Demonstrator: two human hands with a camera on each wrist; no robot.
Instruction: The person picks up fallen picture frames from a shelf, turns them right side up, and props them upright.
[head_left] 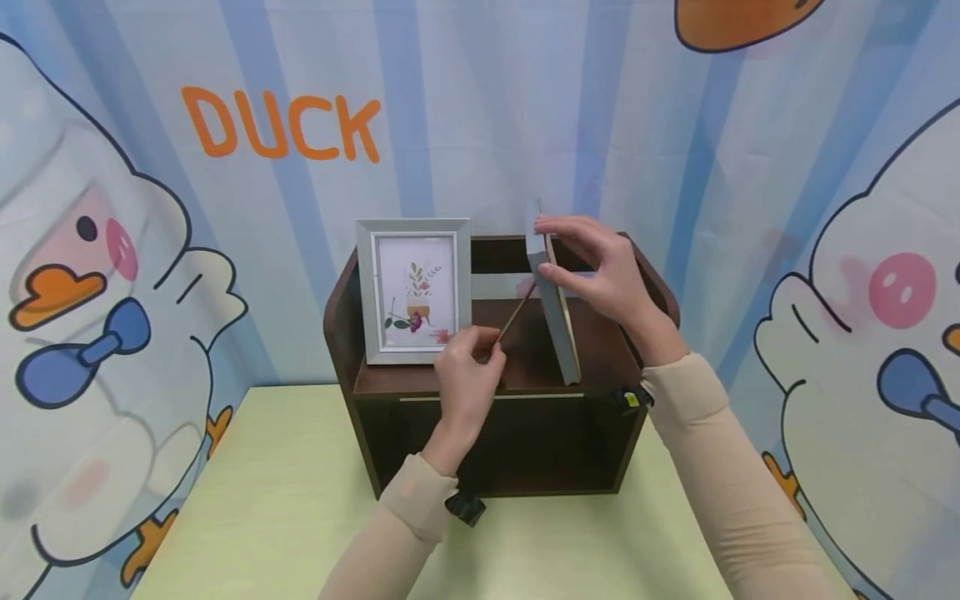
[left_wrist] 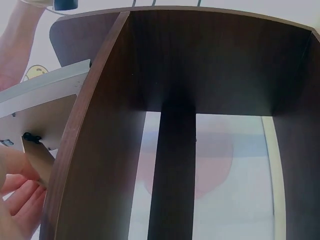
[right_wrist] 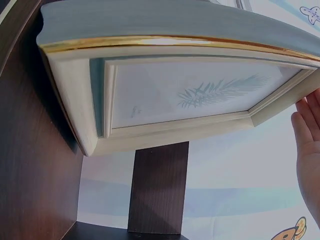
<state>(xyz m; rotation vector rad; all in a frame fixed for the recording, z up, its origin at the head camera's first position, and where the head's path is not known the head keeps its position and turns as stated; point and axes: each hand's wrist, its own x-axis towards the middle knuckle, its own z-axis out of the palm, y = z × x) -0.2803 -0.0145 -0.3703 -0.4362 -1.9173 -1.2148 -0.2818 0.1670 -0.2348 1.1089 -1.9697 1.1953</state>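
Observation:
A blue-grey picture frame stands edge-on on the upper shelf of a dark brown wooden rack. My right hand grips it near its top, thumb and fingers on the frame. In the right wrist view the frame's front shows a feather-like leaf print with cream and gold trim. From its back a thin stand leg sticks out, and my left hand pinches the leg's end. The left wrist view shows that leg on the brown backing, beside the left fingers.
A silver-white picture frame with a potted-plant print stands upright on the shelf's left, right behind the left hand. The rack has side walls and a lower compartment. It rests on a pale green table before a duck-print curtain.

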